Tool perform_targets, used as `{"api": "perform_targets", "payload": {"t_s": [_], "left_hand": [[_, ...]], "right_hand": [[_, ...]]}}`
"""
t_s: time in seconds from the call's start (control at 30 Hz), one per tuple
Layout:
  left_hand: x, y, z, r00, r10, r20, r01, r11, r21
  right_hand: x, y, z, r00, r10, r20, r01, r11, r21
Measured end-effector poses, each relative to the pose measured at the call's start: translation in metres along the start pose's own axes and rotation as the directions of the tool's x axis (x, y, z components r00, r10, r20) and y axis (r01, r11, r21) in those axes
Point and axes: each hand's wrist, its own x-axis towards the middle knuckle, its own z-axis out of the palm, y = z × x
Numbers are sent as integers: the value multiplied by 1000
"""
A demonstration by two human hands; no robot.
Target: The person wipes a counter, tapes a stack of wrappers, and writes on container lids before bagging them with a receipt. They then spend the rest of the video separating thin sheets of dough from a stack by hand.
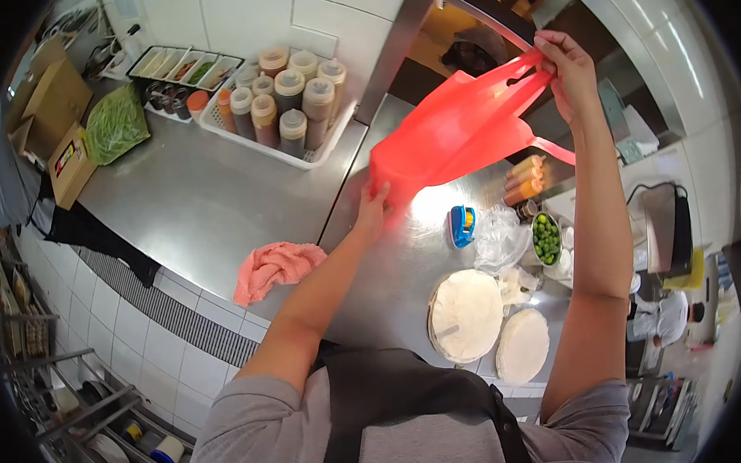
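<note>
A red plastic carrier bag (441, 135) is stretched out above the steel counter, between my two hands. At its upper right end my right hand (565, 66) pinches the bag by its handles, fingers closed. My left hand (375, 208) grips the lower left end of the bag; part of its fingers is hidden by the red plastic. One loose handle strip hangs below my right wrist. The bag looks wide at the left end, but its contents, if any, cannot be made out. Below it stands a blue tape dispenser (462, 226), beside a crumpled clear plastic bag (501, 238).
A white basket (308, 161) of several sauce bottles stands at the back. A pink cloth (276, 270) lies at the counter's front edge. Round flatbread stacks (467, 314), green limes (546, 239) and orange bottles (525, 181) are at the right. Another person (8, 183) stands at the left.
</note>
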Motion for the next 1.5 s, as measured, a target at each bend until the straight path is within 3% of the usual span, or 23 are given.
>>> {"api": "perform_targets", "payload": {"t_s": [0.03,0.1,0.13,0.2,0.23,0.3,0.43,0.5,0.57,0.63,0.67,0.7,0.83,0.97,1.03,1.1,1.17,1.23,1.3,1.4,1.43,1.47,1.5], "left_hand": [[9,-3,-10,1000,14,-7,-14,1000,-11],[19,-7,-30,982,68,174,-139,888,439],[14,-2,-32,982,79,169,-146,890,432],[-8,5,-36,928,245,280,-354,347,869],[-27,9,-30,930,246,273,-348,345,872],[-64,17,-8,820,332,467,-331,-391,859],[-88,9,1,782,239,575,-442,-438,783],[-97,9,1,826,79,558,-469,-450,760],[-97,4,-8,851,-4,524,-467,-462,754],[-92,-3,-17,866,-107,488,-477,-471,742],[-89,-8,-21,830,-21,557,-484,-525,701],[-93,-17,-25,780,59,623,-485,-572,661],[-107,-13,-13,753,-83,653,-626,-397,671],[-117,-11,-16,803,-180,568,-551,-586,594],[-118,-13,-17,804,-196,561,-549,-608,574],[-118,-14,-15,810,-186,556,-543,-596,591],[-119,-15,-17,806,-181,564,-543,-607,581],[-119,-14,-17,804,-172,570,-538,-618,573],[-123,-14,-16,808,-179,561,-537,-615,577],[-129,-20,-24,767,-90,635,-542,-620,567],[-128,-25,-29,771,-79,632,-530,-630,568],[-127,-32,-35,798,-7,603,-513,-532,673],[-127,-37,-34,822,52,567,-498,-417,760]], "right_hand": [[9,10,-5,1000,-6,18,6,1000,1],[26,22,-15,995,-2,98,28,963,-267],[23,18,-13,991,68,116,-18,921,-389],[28,20,-16,980,136,148,-45,866,-498],[28,23,-19,966,208,156,-74,795,-602],[25,19,-14,957,250,150,-108,782,-614],[13,15,-15,964,234,130,-84,725,-684],[-3,16,-17,970,211,120,-68,708,-702],[-22,24,-21,974,-71,216,217,578,-787],[-36,24,-24,966,-119,229,255,560,-788],[-46,21,-26,946,-183,269,325,534,-780],[-56,8,-25,974,-17,226,198,547,-813],[-113,-47,-1,968,-37,249,223,583,-781],[-168,-61,-7,964,-89,250,255,576,-777],[-188,-47,-20,948,-168,271,317,583,-749],[-214,-31,-28,981,-91,172,192,596,-780],[-244,-16,-38,957,-185,223,289,535,-794],[-282,13,-49,961,-135,243,276,573,-772],[-333,52,-53,976,101,193,61,724,-687],[-438,130,-52,854,465,232,-145,642,-753],[-465,139,-46,644,705,298,-173,513,-841],[-498,142,-42,557,737,384,-160,548,-821],[-510,143,-37,268,830,489,-384,558,-736]]}}
